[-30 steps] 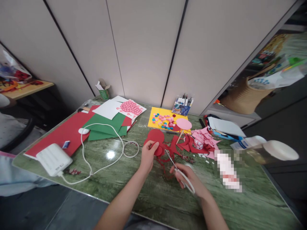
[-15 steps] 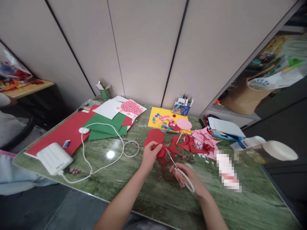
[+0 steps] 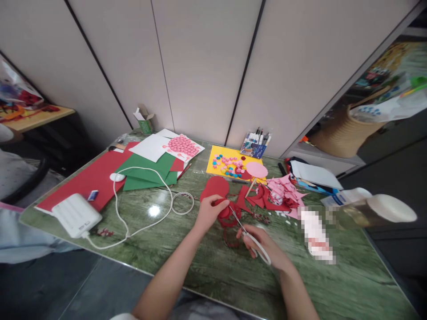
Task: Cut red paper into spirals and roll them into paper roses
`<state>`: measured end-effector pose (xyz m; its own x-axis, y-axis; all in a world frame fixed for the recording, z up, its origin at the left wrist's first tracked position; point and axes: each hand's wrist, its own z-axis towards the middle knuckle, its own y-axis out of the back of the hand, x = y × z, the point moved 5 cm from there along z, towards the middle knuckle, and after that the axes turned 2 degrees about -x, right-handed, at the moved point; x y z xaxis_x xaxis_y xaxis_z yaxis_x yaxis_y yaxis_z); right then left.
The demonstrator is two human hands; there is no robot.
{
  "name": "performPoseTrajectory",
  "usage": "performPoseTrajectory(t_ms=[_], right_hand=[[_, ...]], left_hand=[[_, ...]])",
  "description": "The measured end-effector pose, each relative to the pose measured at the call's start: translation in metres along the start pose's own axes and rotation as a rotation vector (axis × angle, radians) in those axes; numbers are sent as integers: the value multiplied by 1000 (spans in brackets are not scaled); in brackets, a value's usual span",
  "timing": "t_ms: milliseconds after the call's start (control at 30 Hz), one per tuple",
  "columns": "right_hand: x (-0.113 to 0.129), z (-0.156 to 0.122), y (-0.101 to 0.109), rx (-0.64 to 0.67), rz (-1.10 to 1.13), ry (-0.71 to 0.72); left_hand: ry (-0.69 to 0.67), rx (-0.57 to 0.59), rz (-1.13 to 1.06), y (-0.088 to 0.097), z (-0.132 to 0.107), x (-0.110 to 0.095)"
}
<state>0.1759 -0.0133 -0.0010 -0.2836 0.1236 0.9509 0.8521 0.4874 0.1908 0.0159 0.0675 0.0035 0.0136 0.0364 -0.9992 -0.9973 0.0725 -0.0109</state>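
Two bare forearms enter from the lower edge, both reaching forward over a green marbled table.

Item 1: left hand. Wrist straight, palm turned inward, thumb and fingers pressed together on the near edge of a red paper cut-out, which is held just above the tabletop at the centre.

Item 2: right hand. Wrist bent slightly outward, fingers curled through the white loops of a pair of scissors. The blades angle up and left, their tips meeting the red paper cut-out. Whether the blades are parted cannot be told.

Item 3: red paper disc, flat on the table just beyond the left hand.

Item 4: red and pink scraps, heaped to the right of the disc.

Item 5: yellow sheet bearing small coloured dots, with a pink disc at its right edge.

Item 6: pen pack, leaning against the wall panel. Its print is too small to read.

Item 7: small green carton, flap open, at the far left corner. Its label is illegible.

Item 8: green sheets over a long red sheet, to the left.

Item 9: white power bank with a white cable looping toward the centre.
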Motion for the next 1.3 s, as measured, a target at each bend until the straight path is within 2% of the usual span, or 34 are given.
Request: performPoseTrajectory(t_ms=[533, 1000, 1300], right_hand=[[1, 1, 0, 2, -70, 18], [0, 0, 0, -13, -107, 7], [-3, 0, -3, 12, -81, -28]], left_hand=[[17, 39, 39, 2, 1, 0], [13, 21, 90, 3, 2, 0], [54, 76, 83, 3, 2, 0]])
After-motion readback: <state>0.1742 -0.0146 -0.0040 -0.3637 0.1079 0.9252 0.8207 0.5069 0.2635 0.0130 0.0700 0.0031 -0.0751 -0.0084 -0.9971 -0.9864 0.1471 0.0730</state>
